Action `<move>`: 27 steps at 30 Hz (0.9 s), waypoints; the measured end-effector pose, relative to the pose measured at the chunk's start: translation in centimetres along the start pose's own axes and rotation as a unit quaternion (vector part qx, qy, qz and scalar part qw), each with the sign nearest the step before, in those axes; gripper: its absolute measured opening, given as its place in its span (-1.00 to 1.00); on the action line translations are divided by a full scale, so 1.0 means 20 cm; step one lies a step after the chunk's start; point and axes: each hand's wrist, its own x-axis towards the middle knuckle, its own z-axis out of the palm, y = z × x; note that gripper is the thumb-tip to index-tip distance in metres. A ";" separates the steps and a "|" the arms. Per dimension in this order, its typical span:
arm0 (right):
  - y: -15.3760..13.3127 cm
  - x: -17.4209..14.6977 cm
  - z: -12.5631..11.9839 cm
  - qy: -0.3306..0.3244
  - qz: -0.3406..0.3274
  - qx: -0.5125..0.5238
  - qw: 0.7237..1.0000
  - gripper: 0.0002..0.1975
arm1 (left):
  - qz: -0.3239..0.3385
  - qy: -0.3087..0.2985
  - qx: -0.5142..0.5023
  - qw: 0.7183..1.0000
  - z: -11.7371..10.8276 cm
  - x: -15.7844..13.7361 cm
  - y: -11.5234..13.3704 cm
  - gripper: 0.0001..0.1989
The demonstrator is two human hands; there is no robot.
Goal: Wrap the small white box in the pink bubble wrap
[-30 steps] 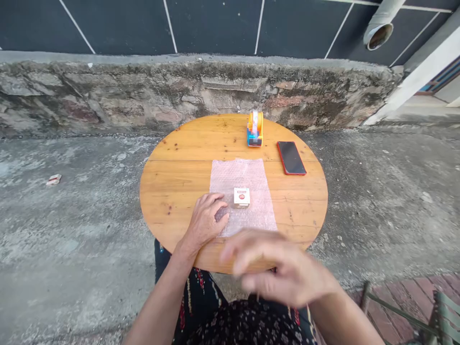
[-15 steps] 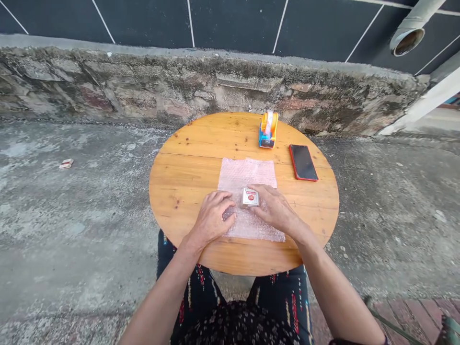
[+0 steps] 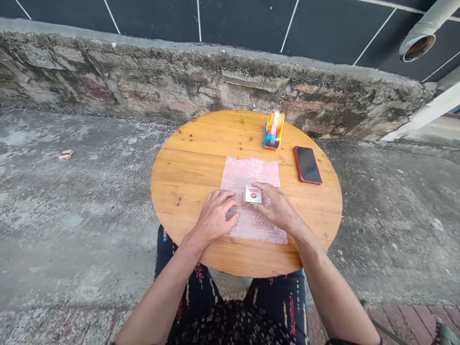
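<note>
A small white box (image 3: 253,195) with a red print on top rests on a pink sheet of bubble wrap (image 3: 251,170). My right hand (image 3: 280,210) reaches around the box from its right side, thumb at the near edge and index finger at the far edge. To the left of the box, apart from it, my left hand (image 3: 217,214) lies over the left edge of the bubble wrap. Its fingers are curved, with a gap between them and the thumb, and nothing shows in it.
The bubble wrap lies on a round wooden table (image 3: 179,177). Toward the back stands a blue and orange tape dispenser (image 3: 273,130) with a roll of tape. A phone in a red case (image 3: 308,165) lies on the right. Beyond the table is a stone wall base (image 3: 143,81).
The view has shifted slightly. My right hand sits a little farther right against the box, showing more of its top. My left hand and the bubble wrap look the same.
</note>
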 end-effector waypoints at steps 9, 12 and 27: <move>0.01 0.00 0.01 0.003 -0.006 0.006 1.000 -0.47 | -0.003 -0.002 -0.001 1.000 0.00 0.00 0.00 -0.83; 0.01 0.00 0.01 0.002 -0.002 0.009 1.000 -0.47 | -0.003 -0.001 -0.002 1.000 0.00 0.00 0.00 -0.82; 0.01 -0.01 0.01 0.004 -0.008 0.020 1.000 -0.46 | -0.001 -0.001 0.003 1.000 -0.01 0.00 0.01 -0.81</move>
